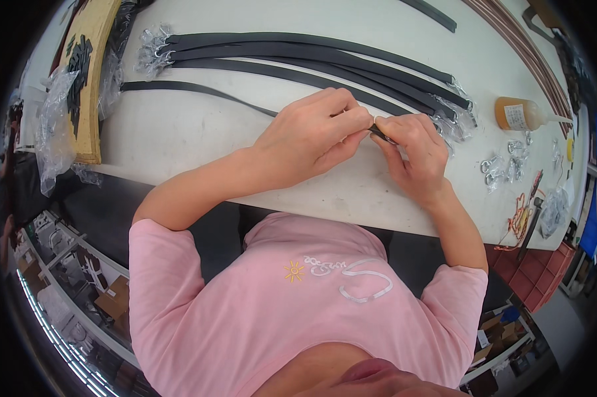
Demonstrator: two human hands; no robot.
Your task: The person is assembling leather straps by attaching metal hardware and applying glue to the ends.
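A thin black strap (206, 89) runs across the table from the left and passes under my left hand (311, 129). Its end shows as a small dark piece between my hands. My left hand pinches it with thumb and forefinger. Closed on the same dark end, my right hand (417, 149) has its thumb against it and the fingers curled. Something small and pale shows at the pinch, too small to name. Just beyond my hands lies a bundle of black straps (278, 53), with metal hooks wrapped in clear plastic (154, 51) at both ends.
A bottle of amber liquid (513, 114) lies at the right, near loose metal hooks (493, 169). Closer to the right edge are a tool with orange wire (520, 215) and a crumpled plastic bag (555, 210). A yellow wooden box (86, 126) holding black pieces stands at the left.
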